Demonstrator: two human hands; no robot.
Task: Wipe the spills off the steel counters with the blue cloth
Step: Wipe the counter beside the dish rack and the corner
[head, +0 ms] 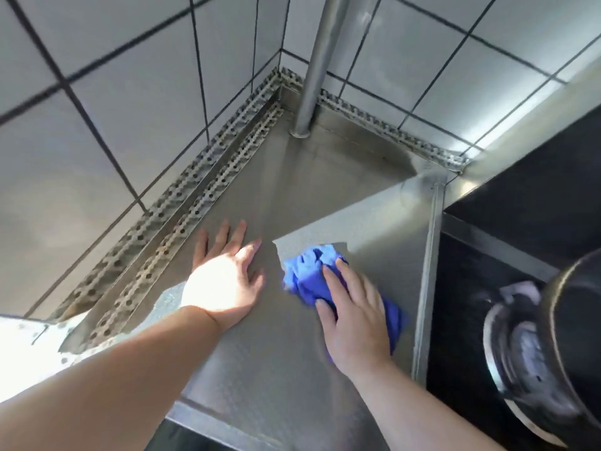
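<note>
1. At far left we see a white tiled wall [97,131] with dark grout, and a perforated metal strip [169,203] along its foot where it meets the steel desk [276,369].
2. Our left hand [224,281] lies flat on the desk, fingers straight and spread, holding nothing. Bright sunlight falls across its back.
3. Just right of it, with a narrow gap of bare steel between, the blue cloth [309,275] sits bunched on the desk. Its long axis runs from upper left to lower right.
4. Our right hand [354,317] presses down on the cloth with straight fingers; cloth shows beyond the fingertips and along the hand's right side. This is plainly the nearer hand, and the two hands are apart.
5. We cannot make out any spill on the steel from here.
6. Behind, a steel pole [312,76] stands upright near the corner of the desk; a wipe toward the corner would have to go round it.
7. To the right, a raised steel seam [429,271] bounds the desk, then a black cooktop [507,255] with a dark pot [553,346], which we judge limits a rightward stroke.
</note>
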